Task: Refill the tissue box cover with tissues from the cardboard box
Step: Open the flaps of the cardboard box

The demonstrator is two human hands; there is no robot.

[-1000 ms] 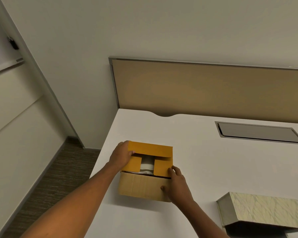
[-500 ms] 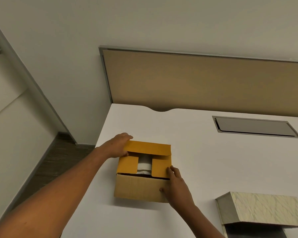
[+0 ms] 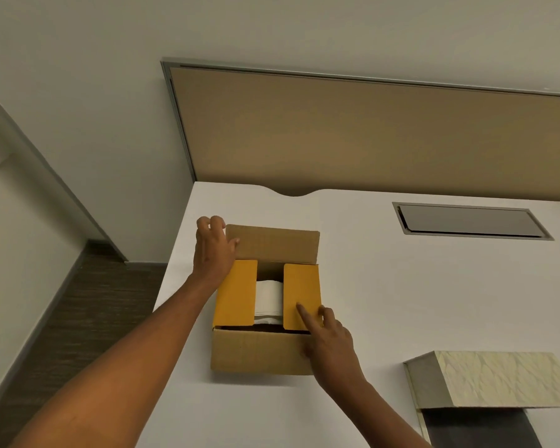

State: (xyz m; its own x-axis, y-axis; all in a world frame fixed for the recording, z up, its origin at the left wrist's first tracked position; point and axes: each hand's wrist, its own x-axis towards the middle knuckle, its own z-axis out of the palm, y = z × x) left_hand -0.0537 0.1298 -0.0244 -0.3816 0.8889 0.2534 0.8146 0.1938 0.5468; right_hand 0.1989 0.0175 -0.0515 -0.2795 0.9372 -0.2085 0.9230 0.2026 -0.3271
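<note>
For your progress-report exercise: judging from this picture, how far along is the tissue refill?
Early stage. Done: the cardboard box's far flap is folded up. In hand: the left hand is at that flap's corner, and the right hand has a finger on the right inner flap. Both inner flaps are down, with white tissues showing between them. Left: open them, lift the tissues out, and load the tissue box cover.

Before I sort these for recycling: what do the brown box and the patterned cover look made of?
The cardboard box looks like corrugated cardboard: matte tan walls, faintly ribbed, with folding flaps. The tissue box cover seems a rigid shell wrapped in cream, leaf-embossed paper or fabric with a slight sheen; which one is unclear.
</note>
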